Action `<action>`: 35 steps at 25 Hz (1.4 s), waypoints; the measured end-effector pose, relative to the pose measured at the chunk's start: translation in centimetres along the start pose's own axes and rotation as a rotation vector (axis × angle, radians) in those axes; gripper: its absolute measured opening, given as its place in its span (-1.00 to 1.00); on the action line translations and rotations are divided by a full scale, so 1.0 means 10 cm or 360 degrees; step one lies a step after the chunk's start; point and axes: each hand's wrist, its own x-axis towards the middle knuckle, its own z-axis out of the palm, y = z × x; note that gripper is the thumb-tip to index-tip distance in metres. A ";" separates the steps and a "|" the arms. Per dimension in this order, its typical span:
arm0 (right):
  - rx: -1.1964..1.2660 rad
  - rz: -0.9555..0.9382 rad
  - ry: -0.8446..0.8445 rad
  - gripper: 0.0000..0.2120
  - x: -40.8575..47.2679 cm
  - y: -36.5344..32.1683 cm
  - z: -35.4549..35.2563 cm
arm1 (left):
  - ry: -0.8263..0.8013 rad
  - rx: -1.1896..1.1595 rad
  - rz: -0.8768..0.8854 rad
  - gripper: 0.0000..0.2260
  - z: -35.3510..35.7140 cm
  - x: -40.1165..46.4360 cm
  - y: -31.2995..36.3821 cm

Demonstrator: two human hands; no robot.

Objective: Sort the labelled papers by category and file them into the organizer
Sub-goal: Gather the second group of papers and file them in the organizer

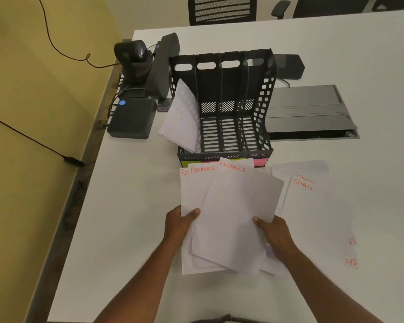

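Papers marked FINANCE [222, 206] in red sit fanned in a loose stack, held at their near edge by both hands above the white table [131, 229]. Left of the grip and farther away, a dark box [132, 118] with a blue sticker lies by the table's edge, with a black camera [135, 59] behind it. The left hand [180, 223] pinches the stack's left side, thumb curled on top of the sheets. Straight beyond the grip stands the black organizer [222, 103]; its leftmost slot holds a few white sheets [181, 117] that lean out to the left, and the other slots show only their slatted floor. The right hand [274, 236] clamps the stack's right side, thumb on top. Right of that hand, papers headed SPORTS [313, 206] lie flat on the table, touching the held stack's edge. Beyond them, a grey hatch [308, 108] is set in the tabletop.
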 end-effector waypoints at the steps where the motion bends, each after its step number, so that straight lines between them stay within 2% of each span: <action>1: 0.0004 -0.0013 0.0041 -0.71 0.02 -0.01 -0.04 | -0.0002 -0.0007 0.0024 -0.89 0.00 0.00 -0.01; 4: 0.0137 -0.0041 0.0242 -0.72 0.11 -0.05 -0.26 | -0.0026 -0.0008 0.0065 -0.96 -0.05 0.03 0.01; 7: 0.0254 -0.0029 0.0229 -0.71 0.21 -0.07 -0.45 | -0.0056 -0.0004 0.0039 -0.93 -0.08 0.08 0.00; 12: -0.0019 -0.0002 -0.0073 -0.79 0.21 0.02 -0.22 | -0.0220 -0.0215 -0.0174 -0.78 0.02 0.05 -0.02; 15: -0.0253 -0.0049 -0.0206 -0.77 0.17 0.09 -0.08 | -0.0294 -0.0236 -0.0200 -0.83 0.07 0.04 -0.06; 16: -0.0372 -0.0108 -0.0206 -0.76 0.16 0.08 -0.06 | -0.0290 -0.0213 -0.0185 -0.81 0.06 0.05 -0.07; 19: -0.0655 -0.0309 0.0072 -0.76 0.21 -0.04 -0.09 | -0.0254 -0.0185 -0.0197 -0.79 0.03 0.07 -0.05; 21: -0.0553 -0.0316 0.0075 -0.79 0.21 -0.20 -0.12 | -0.0284 -0.0195 -0.0222 -0.80 0.00 0.07 -0.03; 24: -0.0405 -0.0209 -0.0100 -0.77 0.19 -0.34 -0.05 | -0.0366 -0.0251 -0.0256 -0.78 0.01 0.05 0.00; 29: -0.0280 -0.0106 -0.0147 -0.54 0.23 -0.21 0.06 | -0.0349 -0.0356 -0.0331 -0.69 0.11 -0.06 0.03; 33: -0.0207 -0.0214 -0.0142 -0.37 0.16 -0.33 0.15 | -0.0461 -0.0197 -0.0094 -0.67 0.16 -0.09 0.05; 35: -0.0206 -0.0332 -0.0152 -0.42 0.11 -0.45 0.20 | -0.0335 -0.0192 0.0001 -0.64 0.17 -0.10 0.13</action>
